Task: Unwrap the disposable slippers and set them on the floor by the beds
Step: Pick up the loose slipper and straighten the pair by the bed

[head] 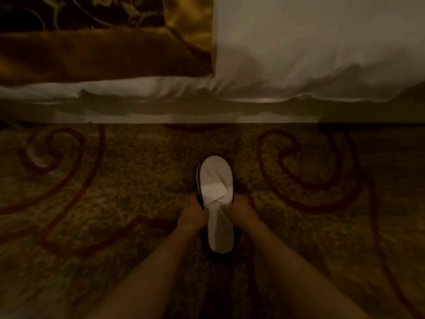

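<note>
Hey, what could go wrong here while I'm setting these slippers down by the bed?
The slippers look stacked, with a dark edge under the white one, so they may end up left as a stack unless separated. The left hand and right hand pinch the creased upper, which might stay flattened. The room is dim and the carpet busy, so crooked placement is easy to miss.

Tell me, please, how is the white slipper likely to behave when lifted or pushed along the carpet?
The white slipper probably flops: its upper is creased where both hands pinch it. It looks thin, so likely light. Lying flat, it should slide, not roll.
</note>
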A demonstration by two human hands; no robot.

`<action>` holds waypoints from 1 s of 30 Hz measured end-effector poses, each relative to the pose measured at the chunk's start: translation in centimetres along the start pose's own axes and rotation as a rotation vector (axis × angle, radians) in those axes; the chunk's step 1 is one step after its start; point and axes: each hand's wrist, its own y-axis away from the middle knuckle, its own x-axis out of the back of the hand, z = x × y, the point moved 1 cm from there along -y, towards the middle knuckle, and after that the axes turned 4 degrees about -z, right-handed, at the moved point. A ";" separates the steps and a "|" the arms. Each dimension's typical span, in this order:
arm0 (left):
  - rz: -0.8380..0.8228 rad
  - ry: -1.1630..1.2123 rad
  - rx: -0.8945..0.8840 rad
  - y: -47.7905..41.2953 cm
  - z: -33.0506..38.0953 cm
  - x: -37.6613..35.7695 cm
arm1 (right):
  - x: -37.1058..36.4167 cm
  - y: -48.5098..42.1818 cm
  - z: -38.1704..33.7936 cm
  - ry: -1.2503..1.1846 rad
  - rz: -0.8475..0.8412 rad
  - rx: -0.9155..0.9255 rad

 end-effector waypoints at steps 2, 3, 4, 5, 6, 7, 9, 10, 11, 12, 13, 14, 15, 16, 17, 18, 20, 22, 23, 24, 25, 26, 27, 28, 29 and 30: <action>0.067 0.127 0.068 -1.1 -0.5 -1.2 | -1.3 -0.9 0.5 -0.029 0.094 -0.004; 0.094 0.210 0.103 -1.5 -0.5 -1.6 | -1.7 -1.2 0.7 -0.025 0.134 -0.003; 0.113 0.297 0.128 -1.8 -0.5 -1.8 | -1.9 -1.4 1.0 -0.026 0.168 -0.001; 0.122 0.383 0.142 -2.1 -0.5 -2.0 | -2.0 -1.7 1.3 -0.045 0.189 0.006; 0.126 0.456 0.151 -2.3 -0.5 -2.1 | -2.0 -2.0 1.5 -0.081 0.197 0.019; 0.127 0.511 0.157 -2.6 -0.6 -2.1 | -1.8 -2.3 1.8 -0.125 0.193 0.037; 0.138 0.560 0.177 -3.0 -0.5 -2.1 | -1.3 -2.8 2.1 -0.192 0.172 0.059; 0.144 0.572 0.190 -3.1 -0.5 -2.2 | -1.0 -3.0 2.2 -0.216 0.167 0.063; 0.145 0.588 0.191 -3.3 -0.3 -2.2 | -0.8 -3.1 2.3 -0.246 0.172 0.070; 0.139 0.608 0.185 -3.6 -0.2 -2.1 | -0.5 -3.3 2.2 -0.275 0.190 0.082; 0.131 0.629 0.178 -3.8 0.1 -2.0 | -0.1 -3.4 2.2 -0.301 0.222 0.091; 0.122 0.640 0.176 -4.0 0.3 -1.8 | 0.5 -3.4 2.2 -0.331 0.264 0.090; 0.115 0.636 0.172 -4.1 0.4 -1.6 | 1.2 -3.4 2.3 -0.369 0.310 0.080; 0.112 0.625 0.171 -4.2 0.5 -1.3 | 2.0 -3.4 2.6 -0.403 0.359 0.063; 0.117 0.617 0.174 -4.2 0.5 -1.1 | 2.8 -3.4 3.0 -0.420 0.406 0.038; 0.123 0.614 0.177 -4.1 0.3 -0.7 | 3.6 -3.3 3.6 -0.418 0.442 0.006; 0.119 0.635 0.179 -3.8 -0.1 -0.1 | 4.7 -3.4 4.6 -0.374 0.462 -0.059; 0.096 0.676 0.183 -3.7 -0.6 0.7 | 5.1 -3.5 4.6 -0.264 0.441 -0.127; 0.085 0.694 0.187 -3.7 -0.9 1.2 | 5.2 -3.5 4.1 -0.163 0.448 -0.171; 0.079 0.713 0.190 -3.6 -1.0 1.6 | 5.3 -3.4 3.3 -0.035 0.484 -0.209; 0.078 0.735 0.188 -3.6 -1.1 2.0 | 5.5 -3.2 2.3 0.085 0.543 -0.212; 0.080 0.760 0.181 -3.6 -1.2 2.4 | 5.8 -3.0 1.2 0.168 0.610 -0.167; 0.082 0.788 0.170 -3.5 -1.2 2.7 | 6.1 -2.9 0.0 0.210 0.649 -0.086; 0.081 0.813 0.155 -3.3 -1.1 3.0 | 6.3 -2.8 -1.0 0.213 0.612 0.014; 0.075 0.826 0.132 -3.1 -1.0 3.2 | 6.2 -2.8 -2.0 0.161 0.499 0.111; 0.058 0.827 0.099 -2.9 -1.0 3.5 | 5.9 -2.6 -2.9 0.059 0.322 0.163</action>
